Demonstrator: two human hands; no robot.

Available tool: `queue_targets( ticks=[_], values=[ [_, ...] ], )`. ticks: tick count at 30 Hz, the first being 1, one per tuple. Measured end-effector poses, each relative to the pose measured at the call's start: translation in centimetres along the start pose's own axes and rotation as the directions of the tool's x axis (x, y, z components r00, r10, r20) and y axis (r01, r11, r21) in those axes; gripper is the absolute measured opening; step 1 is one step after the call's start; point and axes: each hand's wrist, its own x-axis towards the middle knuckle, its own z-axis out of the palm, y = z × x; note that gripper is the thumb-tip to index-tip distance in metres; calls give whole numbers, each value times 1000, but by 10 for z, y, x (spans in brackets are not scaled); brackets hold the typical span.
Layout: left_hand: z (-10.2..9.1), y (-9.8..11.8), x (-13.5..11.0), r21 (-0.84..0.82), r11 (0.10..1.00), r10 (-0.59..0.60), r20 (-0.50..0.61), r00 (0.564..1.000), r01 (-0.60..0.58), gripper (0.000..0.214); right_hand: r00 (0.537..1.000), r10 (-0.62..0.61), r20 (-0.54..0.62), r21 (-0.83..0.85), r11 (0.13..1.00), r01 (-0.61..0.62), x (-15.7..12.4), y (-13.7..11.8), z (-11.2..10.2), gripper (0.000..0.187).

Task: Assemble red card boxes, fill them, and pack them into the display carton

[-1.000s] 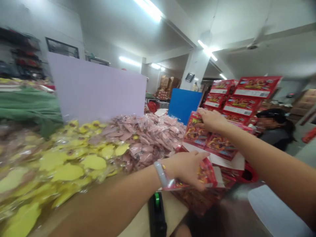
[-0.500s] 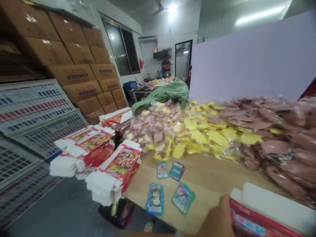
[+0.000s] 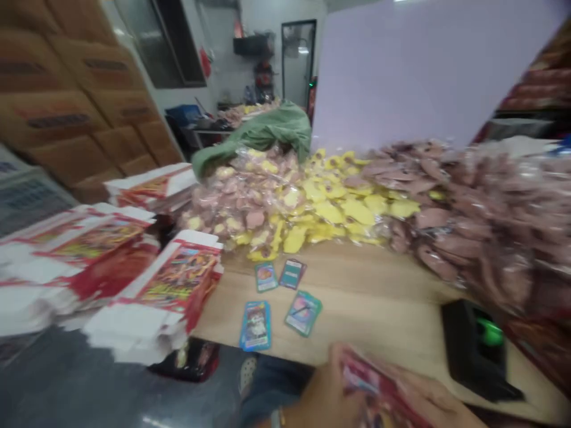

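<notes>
**A:** Start at the left. What's there?

**B:** Brown cardboard cartons (image 3: 75, 107) stacked high, then stacks of flattened red-and-white printed boxes (image 3: 172, 291) at the left end of the wooden table (image 3: 366, 279).

**A:** And further along the table?

**B:** Four trading cards (image 3: 266, 276) lie loose near the edge, just in front of a heap of yellow plastic-wrapped packets (image 3: 334, 205).

**A:** Where are the hands?

**B:** Low in the middle of the view, below the table's near edge. The left hand (image 3: 314, 398), with a bracelet at the wrist, is on the left. Its fingers (image 3: 339, 371) are curled around the upper-left end of a flat red printed box (image 3: 375, 386).

**A:** Which way does that box lie?

**B:** Its long axis runs diagonally, from upper left down to lower right, so it lies to the right of the left hand and slopes away out of view.

**A:** Is the other hand on it?

**B:** What looks like the right hand (image 3: 430, 395) lies along the box's right side, nearer that lower end. It's too blurred to tell whether those fingers are gripping or only touching.

**A:** And at the far right?

**B:** A black tape dispenser (image 3: 475, 348) with a green part sits on the table, beneath a mound of pink plastic-wrapped packets (image 3: 482, 226).
</notes>
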Motion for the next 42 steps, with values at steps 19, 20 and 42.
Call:
queue_targets(
  ticks=[19,20,42],
  values=[
    [7,21,-21,92,995,31,124,992,-43,82,995,98,-22,250,964,-90,-36,-8,11,38],
    [7,22,-21,114,993,29,122,992,-43,82,995,100,9,291,952,-98,-35,-8,10,38],
    [7,37,3,55,987,142,119,983,-149,41,914,112,-389,339,940,30,-63,11,13,24]
  ],
)
